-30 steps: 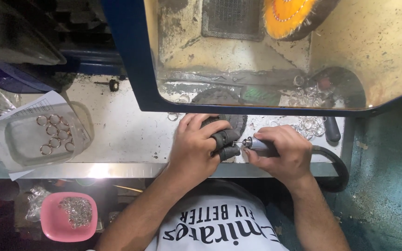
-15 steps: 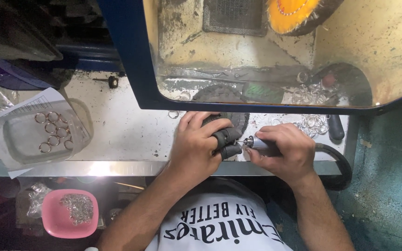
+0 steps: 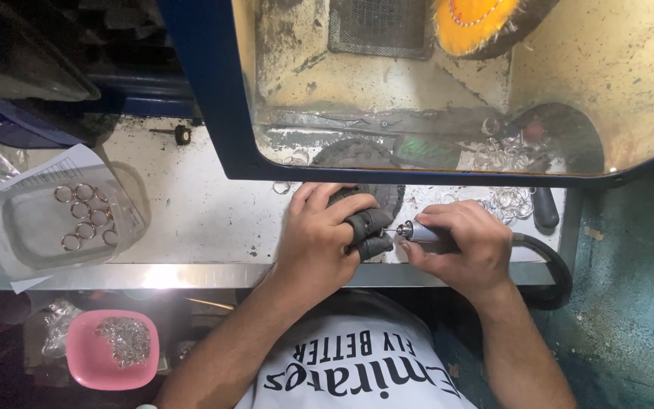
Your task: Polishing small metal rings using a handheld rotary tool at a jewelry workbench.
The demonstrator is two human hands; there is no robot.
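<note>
On the left, a clear plastic tray (image 3: pixel 39 227) with several metal rings (image 3: pixel 85 216), over a sheet of paper (image 3: pixel 47 167). Below the bench edge, a pink bowl (image 3: pixel 85 363) holding small silver pieces. Top right, an orange buffing wheel (image 3: pixel 478 23).

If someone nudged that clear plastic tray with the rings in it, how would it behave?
The clear tray looks thin, so probably light and a bit flexible. It overhangs the bench edge on paper, so it may slide or tip. The loose rings would likely shift.
</note>
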